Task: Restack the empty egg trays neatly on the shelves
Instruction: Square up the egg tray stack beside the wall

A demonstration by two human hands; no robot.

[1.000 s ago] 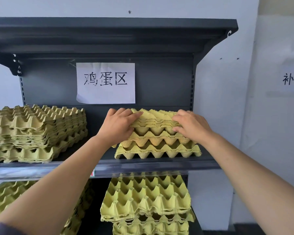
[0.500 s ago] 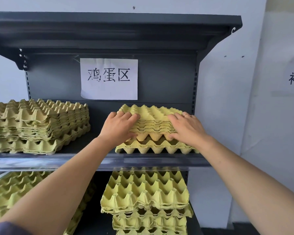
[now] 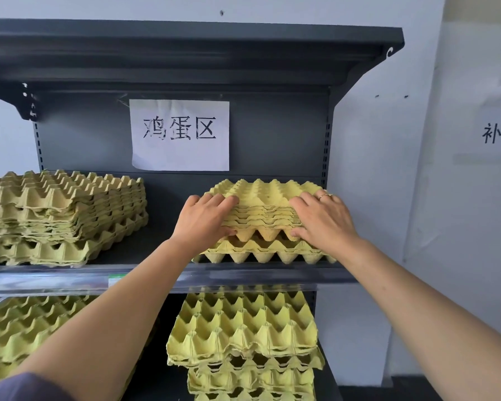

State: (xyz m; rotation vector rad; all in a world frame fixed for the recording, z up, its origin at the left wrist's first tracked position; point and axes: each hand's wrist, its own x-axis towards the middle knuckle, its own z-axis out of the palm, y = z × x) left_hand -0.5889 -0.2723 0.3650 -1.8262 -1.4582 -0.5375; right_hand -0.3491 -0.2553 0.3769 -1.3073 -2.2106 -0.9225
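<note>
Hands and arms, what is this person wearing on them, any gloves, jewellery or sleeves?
No gloves or watch show. The right hand has a thin metal ring on one finger; the left hand wears nothing. Both forearms are bare. A greyish-purple sleeve shows at the left upper arm, in the bottom corner of the view.
</note>
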